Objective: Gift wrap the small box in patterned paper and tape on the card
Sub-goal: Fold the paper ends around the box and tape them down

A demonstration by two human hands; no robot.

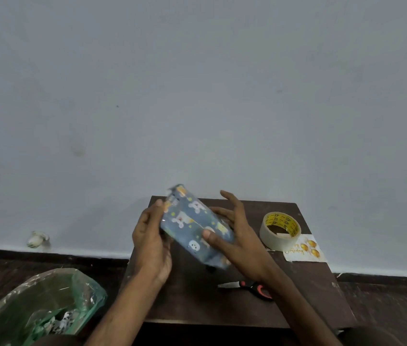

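Observation:
The small box (192,222), wrapped in blue paper with white animals and yellow dots, is held tilted above the dark table (192,303). My left hand (151,242) grips its left side, thumb near the upper end. My right hand (232,233) holds its right side, with the thumb pressed on the front face and the fingers spread behind it. The card (306,249), white with gold balloons, lies flat at the table's right edge. A roll of pale tape (280,230) with a yellow core sits just behind the card.
Scissors (249,287) with red and black handles lie on the table under my right forearm. A bin lined with a green bag (47,303) holding paper scraps stands on the floor at the left. A grey wall rises behind the table.

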